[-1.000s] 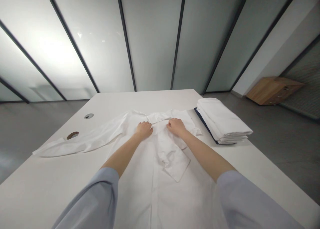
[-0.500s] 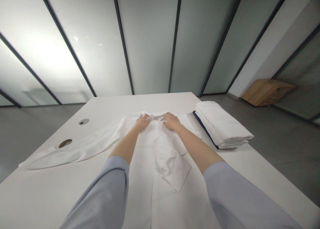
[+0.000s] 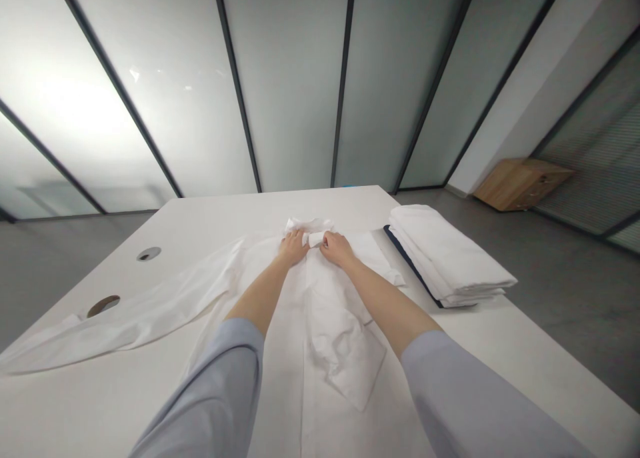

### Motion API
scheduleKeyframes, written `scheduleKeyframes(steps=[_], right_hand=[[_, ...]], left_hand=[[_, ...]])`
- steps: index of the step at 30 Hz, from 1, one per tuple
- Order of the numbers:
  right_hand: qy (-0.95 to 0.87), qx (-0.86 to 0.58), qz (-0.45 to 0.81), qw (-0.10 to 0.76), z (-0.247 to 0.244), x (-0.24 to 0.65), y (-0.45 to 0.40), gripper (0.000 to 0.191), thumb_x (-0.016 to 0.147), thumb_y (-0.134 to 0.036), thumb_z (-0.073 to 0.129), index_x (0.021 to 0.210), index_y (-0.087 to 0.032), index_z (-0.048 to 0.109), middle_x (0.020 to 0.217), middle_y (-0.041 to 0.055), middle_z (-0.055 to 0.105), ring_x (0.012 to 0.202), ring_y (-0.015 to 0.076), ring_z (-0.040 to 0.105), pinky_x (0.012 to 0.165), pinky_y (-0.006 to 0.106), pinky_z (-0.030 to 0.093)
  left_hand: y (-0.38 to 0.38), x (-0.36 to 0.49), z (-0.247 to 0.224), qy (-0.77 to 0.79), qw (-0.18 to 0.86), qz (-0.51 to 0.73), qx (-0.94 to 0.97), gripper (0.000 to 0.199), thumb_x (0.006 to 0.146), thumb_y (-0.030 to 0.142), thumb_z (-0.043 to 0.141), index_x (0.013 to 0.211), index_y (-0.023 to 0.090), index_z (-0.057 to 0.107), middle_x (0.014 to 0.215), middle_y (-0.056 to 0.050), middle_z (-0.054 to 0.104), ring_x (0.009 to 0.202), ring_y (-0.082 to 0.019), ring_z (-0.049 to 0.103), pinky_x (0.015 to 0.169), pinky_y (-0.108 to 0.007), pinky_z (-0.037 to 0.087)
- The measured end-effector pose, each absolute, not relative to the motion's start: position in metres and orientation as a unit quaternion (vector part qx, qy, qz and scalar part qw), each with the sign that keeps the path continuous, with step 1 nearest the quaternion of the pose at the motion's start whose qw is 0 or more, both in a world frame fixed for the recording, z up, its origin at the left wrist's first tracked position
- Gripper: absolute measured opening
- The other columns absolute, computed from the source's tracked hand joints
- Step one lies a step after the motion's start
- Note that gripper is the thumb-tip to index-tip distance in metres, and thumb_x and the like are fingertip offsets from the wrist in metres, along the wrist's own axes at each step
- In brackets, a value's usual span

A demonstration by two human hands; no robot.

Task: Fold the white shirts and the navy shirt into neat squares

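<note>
Bright, even light came through the frosted glass wall panels (image 3: 100, 98), with a strong white glare at their upper left. The white cotton shirt (image 3: 340, 331) and white table top (image 3: 540, 378) looked pale and low in contrast, with only faint, soft shadows. The dark metal panel frames (image 3: 237, 91) leaned outward, stretched by wide-lens distortion toward the picture's edges, and fine detail looked slightly soft throughout.

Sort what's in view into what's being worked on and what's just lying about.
Being worked on:
white shirt, its collar at the left hand and right hand

Just lying about:
folded white stack
dark blue layer beneath it
wooden cabinet on the floor
</note>
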State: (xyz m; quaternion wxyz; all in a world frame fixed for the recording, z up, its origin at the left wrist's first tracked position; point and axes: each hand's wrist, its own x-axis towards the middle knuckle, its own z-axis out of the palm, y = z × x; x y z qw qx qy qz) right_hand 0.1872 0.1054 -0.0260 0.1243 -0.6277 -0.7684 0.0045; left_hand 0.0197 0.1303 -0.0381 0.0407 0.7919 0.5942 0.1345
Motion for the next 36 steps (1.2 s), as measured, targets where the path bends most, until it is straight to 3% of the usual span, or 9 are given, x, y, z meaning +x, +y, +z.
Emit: scheduleKeyframes(steps=[3, 6, 10, 13, 19, 26, 30, 33, 36], right_hand=[[-0.784, -0.604, 0.016, 0.138, -0.032, 0.187, 0.113, 0.019, 0.085, -0.025, 0.05, 0.1, -0.017, 0.058, 0.102, 0.0104, 0.066, 0.099, 0.0225, 0.057, 0.082, 0.029, 0.04], [-0.797, -0.588, 0.034, 0.134, -0.038, 0.187, 0.12, 0.031, 0.085, -0.027, 0.051, 0.113, -0.015, 0.056, 0.118, 0.0121, 0.062, 0.111, 0.0231, 0.053, 0.092, 0.031, 0.038], [-0.792, -0.599, 0.045, 0.113, -0.044, 0.185, 0.131, 0.06, 0.088, -0.036, 0.049, 0.143, -0.018, 0.033, 0.151, 0.013, 0.034, 0.135, 0.0261, 0.033, 0.106, 0.038, 0.029], [-0.774, -0.625, 0.065, 0.078, -0.045, 0.18, 0.14, 0.063, 0.091, -0.046, 0.041, 0.148, -0.021, 0.027, 0.157, 0.0117, 0.02, 0.14, 0.0317, 0.022, 0.109, 0.046, 0.023], [-0.735, -0.671, 0.078, 0.061, -0.048, 0.171, 0.148, 0.062, 0.093, -0.052, 0.034, 0.146, -0.022, 0.032, 0.156, 0.0131, 0.021, 0.14, 0.0374, 0.02, 0.109, 0.056, 0.017], [-0.771, -0.63, 0.031, 0.083, -0.036, 0.175, 0.122, 0.059, 0.092, -0.045, 0.041, 0.143, -0.016, 0.036, 0.154, 0.0155, 0.024, 0.14, 0.0328, 0.021, 0.11, 0.047, 0.019], [-0.825, -0.559, -0.02, 0.079, -0.024, 0.179, 0.084, 0.046, 0.091, -0.038, 0.044, 0.132, -0.018, 0.05, 0.145, 0.0121, 0.042, 0.136, 0.028, 0.031, 0.11, 0.042, 0.02], [-0.833, -0.549, -0.038, 0.061, -0.019, 0.188, 0.052, 0.037, 0.09, -0.033, 0.045, 0.121, -0.018, 0.059, 0.132, 0.0118, 0.055, 0.126, 0.0271, 0.042, 0.106, 0.042, 0.026], [-0.799, -0.598, -0.053, 0.043, -0.018, 0.206, 0.024, 0.032, 0.089, -0.031, 0.046, 0.114, -0.018, 0.061, 0.12, 0.0144, 0.061, 0.118, 0.029, 0.048, 0.099, 0.044, 0.031]], left_hand=[[0.139, 0.018, -0.044, 0.61, 0.046, 0.104, 0.784, 0.058, 0.091, 0.045, 0.037, 0.143, 0.02, 0.034, 0.151, -0.011, 0.034, 0.138, -0.027, 0.03, 0.11, -0.044, 0.028], [0.142, 0.015, -0.049, 0.623, 0.041, 0.072, 0.778, 0.06, 0.092, 0.048, 0.031, 0.145, 0.018, 0.033, 0.155, -0.012, 0.026, 0.142, -0.028, 0.02, 0.113, -0.048, 0.021], [0.133, 0.011, -0.051, 0.654, 0.028, 0.081, 0.752, 0.066, 0.091, 0.051, 0.029, 0.146, 0.014, 0.031, 0.156, -0.015, 0.022, 0.143, -0.031, 0.017, 0.111, -0.05, 0.022], [0.122, 0.007, -0.05, 0.663, 0.018, 0.086, 0.743, 0.065, 0.09, 0.05, 0.031, 0.144, 0.014, 0.034, 0.154, -0.016, 0.026, 0.142, -0.032, 0.021, 0.11, -0.05, 0.023], [0.1, -0.01, -0.049, 0.65, 0.015, 0.055, 0.758, 0.065, 0.089, 0.058, 0.03, 0.142, 0.023, 0.039, 0.152, -0.011, 0.031, 0.139, -0.033, 0.025, 0.11, -0.056, 0.02], [0.101, -0.032, -0.048, 0.671, 0.041, 0.016, 0.741, 0.074, 0.086, 0.068, 0.023, 0.148, 0.027, 0.028, 0.157, -0.01, 0.021, 0.142, -0.037, 0.017, 0.109, -0.061, 0.014], [0.107, -0.032, -0.04, 0.685, 0.009, 0.036, 0.727, 0.074, 0.086, 0.067, 0.028, 0.144, 0.023, 0.035, 0.154, -0.014, 0.027, 0.14, -0.035, 0.022, 0.109, -0.055, 0.02], [0.101, -0.026, -0.03, 0.682, -0.035, 0.064, 0.728, 0.06, 0.088, 0.057, 0.037, 0.134, 0.019, 0.045, 0.144, -0.016, 0.041, 0.132, -0.032, 0.034, 0.104, -0.046, 0.029], [0.08, -0.02, -0.021, 0.658, -0.014, 0.044, 0.752, 0.044, 0.087, 0.047, 0.041, 0.118, 0.018, 0.055, 0.125, -0.015, 0.056, 0.119, -0.029, 0.047, 0.095, -0.041, 0.038]])
